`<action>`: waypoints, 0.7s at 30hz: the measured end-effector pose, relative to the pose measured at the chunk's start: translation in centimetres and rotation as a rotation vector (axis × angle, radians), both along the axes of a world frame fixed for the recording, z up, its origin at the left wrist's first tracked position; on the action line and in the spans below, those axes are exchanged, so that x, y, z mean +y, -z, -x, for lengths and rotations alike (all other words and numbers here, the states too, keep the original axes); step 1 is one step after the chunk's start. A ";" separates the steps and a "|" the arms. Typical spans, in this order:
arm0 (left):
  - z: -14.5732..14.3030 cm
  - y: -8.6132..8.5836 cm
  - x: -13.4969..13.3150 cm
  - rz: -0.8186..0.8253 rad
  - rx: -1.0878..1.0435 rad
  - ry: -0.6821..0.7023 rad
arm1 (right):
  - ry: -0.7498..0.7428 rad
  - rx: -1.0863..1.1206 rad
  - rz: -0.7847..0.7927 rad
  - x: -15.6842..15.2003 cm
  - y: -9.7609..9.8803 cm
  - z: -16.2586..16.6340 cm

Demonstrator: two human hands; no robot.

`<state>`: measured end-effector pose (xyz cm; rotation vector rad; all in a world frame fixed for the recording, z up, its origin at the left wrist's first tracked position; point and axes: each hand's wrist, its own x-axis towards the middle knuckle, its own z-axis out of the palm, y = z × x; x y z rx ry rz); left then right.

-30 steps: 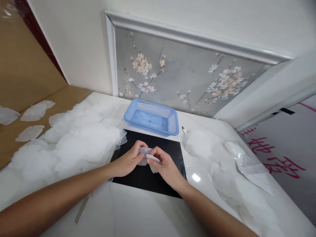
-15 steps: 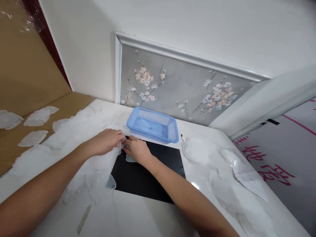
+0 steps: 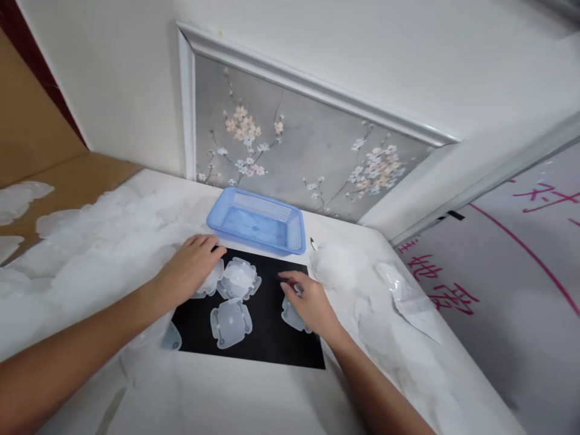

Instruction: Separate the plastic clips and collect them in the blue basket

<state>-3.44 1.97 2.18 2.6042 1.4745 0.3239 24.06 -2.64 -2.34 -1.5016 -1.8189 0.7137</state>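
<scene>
A black mat (image 3: 267, 335) lies on the white table (image 3: 235, 399). Several clear plastic pieces rest on it: one in the middle (image 3: 231, 322), one behind it (image 3: 238, 277), one at the mat's left edge (image 3: 173, 338). My left hand (image 3: 189, 269) lies flat, fingers stretched, on a clear piece (image 3: 209, 282) at the mat's back left. My right hand (image 3: 306, 302) rests with fingers spread on another clear piece (image 3: 290, 316) at the mat's right side.
A blue plastic basket (image 3: 256, 219) stands behind the mat against the flowered wall panel. A large heap of clear pieces (image 3: 86, 254) covers the table's left. A smaller heap (image 3: 338, 266) and a clear bag (image 3: 405, 296) lie on the right.
Both hands have spread apart from the mat's back left corner. Several clear pieces now lie laid out on the mat. The right hand has moved right with one piece under it.
</scene>
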 end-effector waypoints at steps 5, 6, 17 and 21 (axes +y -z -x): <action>-1.6 1.2 -0.4 0.133 -0.120 0.002 | 0.008 -0.040 0.029 0.6 -0.3 2.1; -2.1 1.5 -0.4 0.116 -0.158 0.011 | 0.014 -0.085 0.040 0.8 -0.4 2.8; -3.1 1.6 0.5 0.241 -0.804 -0.160 | 0.032 0.417 0.237 2.0 -0.3 3.2; -2.7 1.0 0.3 0.612 -1.126 -0.268 | 0.103 0.506 0.382 2.2 -1.1 1.3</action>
